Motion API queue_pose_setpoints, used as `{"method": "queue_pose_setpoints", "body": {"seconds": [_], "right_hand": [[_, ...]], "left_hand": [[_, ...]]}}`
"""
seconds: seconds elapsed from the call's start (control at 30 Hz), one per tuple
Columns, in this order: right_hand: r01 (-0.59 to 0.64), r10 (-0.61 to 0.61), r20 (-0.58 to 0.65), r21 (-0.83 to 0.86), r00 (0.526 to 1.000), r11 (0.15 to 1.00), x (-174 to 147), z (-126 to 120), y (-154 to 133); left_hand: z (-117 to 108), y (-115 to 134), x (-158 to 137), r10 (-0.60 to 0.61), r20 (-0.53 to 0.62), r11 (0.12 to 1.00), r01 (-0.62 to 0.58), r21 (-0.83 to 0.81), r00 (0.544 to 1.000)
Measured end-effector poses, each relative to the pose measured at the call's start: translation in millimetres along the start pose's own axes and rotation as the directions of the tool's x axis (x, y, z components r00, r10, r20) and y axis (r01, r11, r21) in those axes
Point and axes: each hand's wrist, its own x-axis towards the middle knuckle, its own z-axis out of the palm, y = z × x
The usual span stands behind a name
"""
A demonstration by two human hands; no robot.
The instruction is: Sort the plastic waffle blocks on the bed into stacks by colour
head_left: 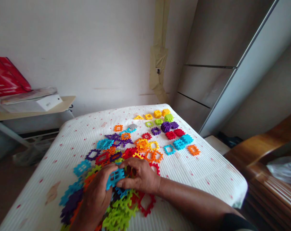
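A blue toothed plastic building tile with a window grid [115, 178] is held between my two hands above a heap of loose tiles. My left hand [98, 187] is closed on the tile's left side. From the other side, my right hand [141, 175] grips it with thumb and fingers. Beneath and around the hands lie green tiles [120, 213], a red open-frame tile [146, 203] and purple tiles [72, 207]. Part of the heap is hidden by the hands.
Sorted stacks stand at the table's far right: yellow tiles [157, 114], purple tiles [166, 127] and blue tiles [179, 144]. A white ribbed cloth [203, 179] covers the table. A side table [69, 102] is at left, a grey fridge [208, 41] and wooden chair [275, 150] at right.
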Motion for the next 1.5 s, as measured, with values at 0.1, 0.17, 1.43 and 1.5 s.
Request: {"method": "queue_pose_setpoints", "body": {"seconds": [0.1, 0.17, 1.43, 1.5], "right_hand": [[0.032, -0.032, -0.008, -0.056, 0.999, 0.998, 1.3, -0.7, 2.7], [0.113, -0.116, -0.028, -0.104, 0.993, 0.988, 2.4, -3.5, 4.4], [0.31, -0.229, 0.21, -0.611, 0.95, 0.728, 5.7, -21.6, -14.9], [0.301, -0.23, 0.193, -0.611, 0.954, 0.733, 4.3, -52.0, -8.8]], "left_hand": [[-0.8, 3.1, 1.9, -0.104, 0.025, 0.991, 0.106, -0.085, 0.994], [-3.2, 6.4, 4.1, -0.23, 0.024, 0.957, 0.231, -0.175, 0.973], [-15.4, 21.1, 7.2, -0.544, 0.181, 0.634, 0.543, -0.55, 0.819], [-17.6, 19.6, 7.7, -0.582, 0.132, 0.635, 0.55, -0.543, 0.802]]}}
